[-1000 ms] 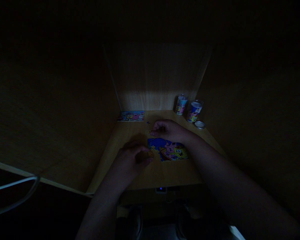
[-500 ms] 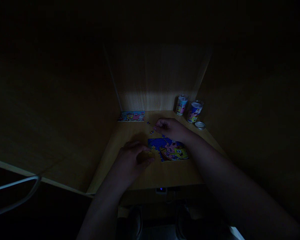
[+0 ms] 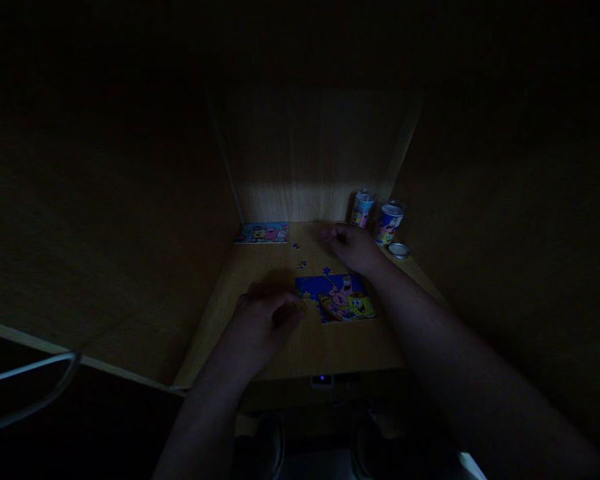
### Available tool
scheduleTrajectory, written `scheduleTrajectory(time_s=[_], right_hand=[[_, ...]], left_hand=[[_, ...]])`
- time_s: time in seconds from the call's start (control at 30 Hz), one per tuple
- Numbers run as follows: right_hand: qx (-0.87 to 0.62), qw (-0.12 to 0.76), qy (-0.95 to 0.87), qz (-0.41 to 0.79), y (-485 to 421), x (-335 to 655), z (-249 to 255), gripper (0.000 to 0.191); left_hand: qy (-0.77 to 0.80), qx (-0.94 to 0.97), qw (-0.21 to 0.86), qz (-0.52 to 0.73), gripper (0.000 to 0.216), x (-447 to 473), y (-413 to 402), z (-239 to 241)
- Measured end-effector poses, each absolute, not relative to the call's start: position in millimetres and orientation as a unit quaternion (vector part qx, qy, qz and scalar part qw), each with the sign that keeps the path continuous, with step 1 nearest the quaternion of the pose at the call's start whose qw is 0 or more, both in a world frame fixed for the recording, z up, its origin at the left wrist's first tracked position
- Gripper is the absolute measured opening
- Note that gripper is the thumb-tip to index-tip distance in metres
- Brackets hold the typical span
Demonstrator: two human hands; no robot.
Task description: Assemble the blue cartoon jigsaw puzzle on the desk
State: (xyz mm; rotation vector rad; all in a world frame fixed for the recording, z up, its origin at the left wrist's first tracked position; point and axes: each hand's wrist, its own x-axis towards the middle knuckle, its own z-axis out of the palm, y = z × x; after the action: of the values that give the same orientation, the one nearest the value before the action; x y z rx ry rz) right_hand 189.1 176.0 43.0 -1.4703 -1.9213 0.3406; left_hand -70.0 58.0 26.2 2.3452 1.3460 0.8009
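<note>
A partly joined jigsaw puzzle lies on the wooden desktop, showing cartoon figures in a boat against blue. At its left edge my left hand is closed in a pinch on a small yellowish puzzle piece. Beyond the puzzle, my right hand hovers near the two printed cans with its fingers curled together. Whatever it may hold is too dark to make out. One loose blue piece rests just above the puzzle's top edge. Farther back are small loose pieces and another loose piece.
A finished-looking cartoon puzzle sits at the back left. At the back right stand a light blue printed can and a dark blue one, with a round lid before them. Wooden panels enclose the desk. The scene is very dim.
My right hand has moved back and to the right, away from the loose pieces, uncovering the blue one above the puzzle. The left thumb and fingers have drawn together.
</note>
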Motion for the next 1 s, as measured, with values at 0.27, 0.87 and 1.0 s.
scheduleTrajectory(time_s=[0.27, 0.87, 1.0], right_hand=[[-0.708, 0.259, -0.657, 0.034, 177, 214, 50, 0.046], [-0.731, 0.167, -0.662, 0.026, 175, 209, 52, 0.058], [-0.735, 0.15, -0.661, 0.036, 175, 207, 55, 0.057]], left_hand=[[0.439, 0.838, 0.143, 0.292, 0.008, -69, 59, 27], [0.448, 0.838, 0.133, 0.282, 0.004, -68, 59, 26], [0.445, 0.84, 0.136, 0.279, 0.005, -68, 59, 25]])
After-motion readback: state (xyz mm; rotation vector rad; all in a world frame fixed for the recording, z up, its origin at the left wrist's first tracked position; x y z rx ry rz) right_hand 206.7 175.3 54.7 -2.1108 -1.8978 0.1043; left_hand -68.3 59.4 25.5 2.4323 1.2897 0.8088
